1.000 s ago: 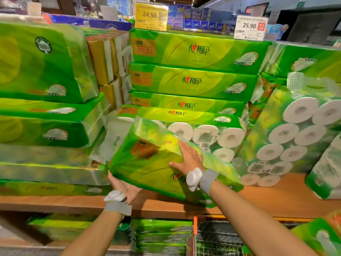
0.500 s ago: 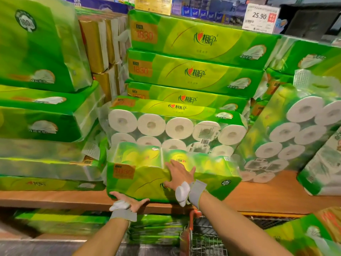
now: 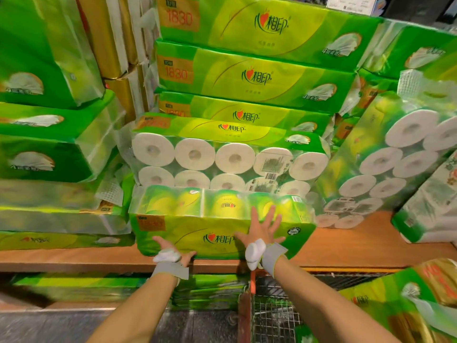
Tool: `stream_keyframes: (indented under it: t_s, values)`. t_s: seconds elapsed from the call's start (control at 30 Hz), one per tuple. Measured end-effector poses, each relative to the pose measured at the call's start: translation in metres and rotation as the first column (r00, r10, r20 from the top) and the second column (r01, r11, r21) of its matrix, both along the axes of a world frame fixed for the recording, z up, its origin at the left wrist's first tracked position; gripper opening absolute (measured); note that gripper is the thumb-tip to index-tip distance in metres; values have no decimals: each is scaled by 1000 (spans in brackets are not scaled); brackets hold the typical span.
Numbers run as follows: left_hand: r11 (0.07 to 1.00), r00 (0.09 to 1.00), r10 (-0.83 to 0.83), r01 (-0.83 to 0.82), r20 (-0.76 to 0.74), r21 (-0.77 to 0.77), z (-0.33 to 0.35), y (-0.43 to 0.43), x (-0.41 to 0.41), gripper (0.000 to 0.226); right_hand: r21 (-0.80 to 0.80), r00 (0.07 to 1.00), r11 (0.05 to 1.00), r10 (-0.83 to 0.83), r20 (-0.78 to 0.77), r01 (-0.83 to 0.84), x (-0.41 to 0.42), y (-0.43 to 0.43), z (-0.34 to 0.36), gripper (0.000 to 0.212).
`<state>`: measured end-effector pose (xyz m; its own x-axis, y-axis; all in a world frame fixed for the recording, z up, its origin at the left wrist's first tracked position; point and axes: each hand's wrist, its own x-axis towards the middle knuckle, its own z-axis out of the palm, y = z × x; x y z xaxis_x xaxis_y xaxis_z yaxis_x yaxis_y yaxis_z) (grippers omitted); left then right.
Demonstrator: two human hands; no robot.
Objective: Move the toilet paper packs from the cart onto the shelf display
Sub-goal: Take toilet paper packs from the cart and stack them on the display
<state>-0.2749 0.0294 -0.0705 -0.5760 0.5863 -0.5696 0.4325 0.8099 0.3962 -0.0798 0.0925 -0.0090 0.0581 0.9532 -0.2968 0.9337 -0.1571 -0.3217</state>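
**A:** What do I have in front of me?

**B:** I see a green toilet paper pack (image 3: 197, 224) lying flat on the wooden shelf (image 3: 346, 246), its long printed side facing me at the near edge. My right hand (image 3: 262, 233) is flat against that face, fingers spread wide, palm pressing the wrap. My left hand (image 3: 173, 251) is at the pack's lower near edge, palm up and fingers open, touching the underside where it meets the shelf lip. Neither hand is closed around anything.

**A:** And around it?

**B:** Just behind it sits a second pack (image 3: 230, 157) with its roll ends turned toward me, touching the near one. Farther back, three more packs are stacked flat in a column (image 3: 254, 75). On the left is a stack of darker green packs (image 3: 44, 144), and gold-wrapped packs (image 3: 116, 45) stand in the far gap between that stack and the column. On the right, a tilted pack (image 3: 385, 164) leans with its roll ends showing.

**A:** The cart?

**B:** Its wire basket (image 3: 272, 318) is at the near right, below the shelf, with another green pack (image 3: 395, 300) in it. Both wrists carry grey bands with a white piece attached.
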Motion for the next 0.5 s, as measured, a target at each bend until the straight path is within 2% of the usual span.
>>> stream_keyframes:
  t_s: [0.1, 0.17, 0.27, 0.37, 0.5]
  values:
    - [999, 1000, -8, 8, -6, 32, 10, -1, 10, 142, 42, 980, 981, -188, -72, 191, 18, 2, -5, 103]
    - [999, 1000, 18, -19, 17, 36, 9, 2, 13, 144, 46, 970, 972, -225, -89, 229, 23, 4, -6, 108]
    - [1000, 998, 18, -19, 56, 13, -2, 8, 14, 155, 18, 986, 987, -158, -52, 159, 22, 7, -1, 105]
    - [985, 995, 97, -96, 5, 141, 5, 2, 19, 138, 8, 996, 998, -59, -63, 59, 21, 11, -1, 98]
    - [985, 996, 86, -87, 14, 151, 3, 7, 17, 133, 22, 996, 1000, 19, -82, -17, 24, 19, -6, 93]
